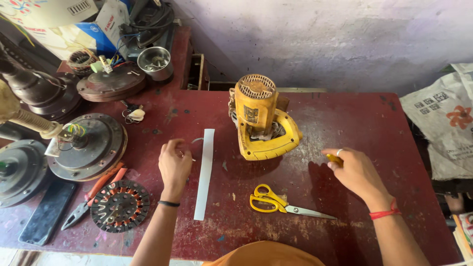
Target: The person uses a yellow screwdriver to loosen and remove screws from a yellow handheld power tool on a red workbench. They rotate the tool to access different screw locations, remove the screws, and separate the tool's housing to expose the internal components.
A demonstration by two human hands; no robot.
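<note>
My left hand [174, 163] rests on the red table [345, 123], fingers curled around a small thin metal piece beside a long white paper strip [205, 172]. My right hand [355, 170] hovers over the table to the right, pinching a small yellow object [334, 158]; a ring is on one finger. Between the hands, further back, stands a yellow power tool [261, 118] with a vented top. Yellow-handled scissors [276, 202] lie shut near the front, between my forearms.
At the left are ceiling fan motor housings [88, 145], a wound stator [119, 205], orange-handled pliers [93, 194], a dark phone [47, 212] and a small steel cup [154, 61]. Boxes and cables pile at the back left. A printed sack [443, 123] lies right of the table.
</note>
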